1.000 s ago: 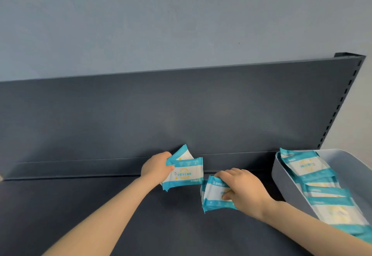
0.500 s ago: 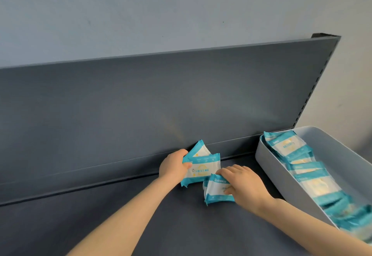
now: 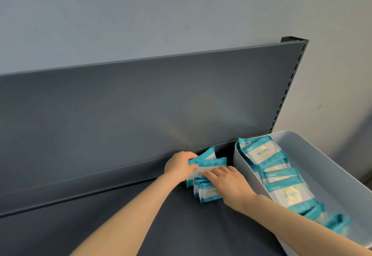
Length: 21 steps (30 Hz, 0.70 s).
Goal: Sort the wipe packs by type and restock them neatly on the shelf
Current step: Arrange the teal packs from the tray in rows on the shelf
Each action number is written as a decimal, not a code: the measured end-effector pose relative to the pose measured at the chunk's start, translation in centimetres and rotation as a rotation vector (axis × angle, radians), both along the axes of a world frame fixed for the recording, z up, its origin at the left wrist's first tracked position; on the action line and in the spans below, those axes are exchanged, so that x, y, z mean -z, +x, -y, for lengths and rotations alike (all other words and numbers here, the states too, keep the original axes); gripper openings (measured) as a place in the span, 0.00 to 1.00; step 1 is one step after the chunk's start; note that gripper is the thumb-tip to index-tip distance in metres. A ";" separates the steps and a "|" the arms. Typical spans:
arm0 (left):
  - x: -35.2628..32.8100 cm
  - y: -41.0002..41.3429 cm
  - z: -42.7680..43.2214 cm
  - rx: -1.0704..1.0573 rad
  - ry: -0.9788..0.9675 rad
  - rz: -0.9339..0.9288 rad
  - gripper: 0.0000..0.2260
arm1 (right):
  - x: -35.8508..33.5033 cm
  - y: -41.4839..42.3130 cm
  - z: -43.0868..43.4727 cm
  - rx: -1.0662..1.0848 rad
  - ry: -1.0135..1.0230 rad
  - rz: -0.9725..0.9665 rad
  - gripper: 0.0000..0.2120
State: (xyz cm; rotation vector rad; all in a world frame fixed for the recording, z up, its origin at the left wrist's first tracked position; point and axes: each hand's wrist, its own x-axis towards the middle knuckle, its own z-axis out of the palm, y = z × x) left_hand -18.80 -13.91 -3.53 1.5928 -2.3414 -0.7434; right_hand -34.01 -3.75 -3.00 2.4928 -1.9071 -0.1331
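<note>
Pale bin (image 3: 243, 172) sits just beside shelved packs (image 3: 210, 194).

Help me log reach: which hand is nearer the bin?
Right. The right hand rests on the packs just beside the bin; the left hand grips the packs from their far side, farther from it.

Two arms of yours show, both bare. Your left forearm (image 3: 128, 217) is uncovered along its whole visible length, slim and smooth, narrowing toward the wrist. Your left grip (image 3: 178, 165) is a bare hand, seen from its back and thumb side. Your right forearm (image 3: 302, 227) is likewise uncovered right up to the picture's edge. Your right grip (image 3: 229, 185) is a bare hand, its back toward the camera, with knuckles and slender fingers (image 3: 213, 174) showing. Nail detail is too blurred to tell.
</note>
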 end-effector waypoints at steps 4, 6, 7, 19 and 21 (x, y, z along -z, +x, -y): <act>0.8 -0.5 0.0 0.035 0.138 -0.133 0.17 | 0.4 -0.3 1.1 -0.008 0.002 -0.012 0.36; 1.1 -0.5 -0.3 -0.036 0.152 -0.266 0.18 | 0.5 -0.4 1.9 0.002 0.012 0.015 0.34; 1.4 -0.4 -0.5 -0.101 0.158 -0.352 0.18 | 0.5 -0.5 2.4 0.009 0.017 0.034 0.33; 5.5 -0.6 -7.2 -0.291 0.181 -0.551 0.29 | 1.0 -0.4 3.6 0.056 0.012 0.091 0.39; 5.4 -1.6 -6.9 -0.272 0.118 -0.445 0.35 | 1.0 -0.6 3.6 0.102 -0.029 0.058 0.40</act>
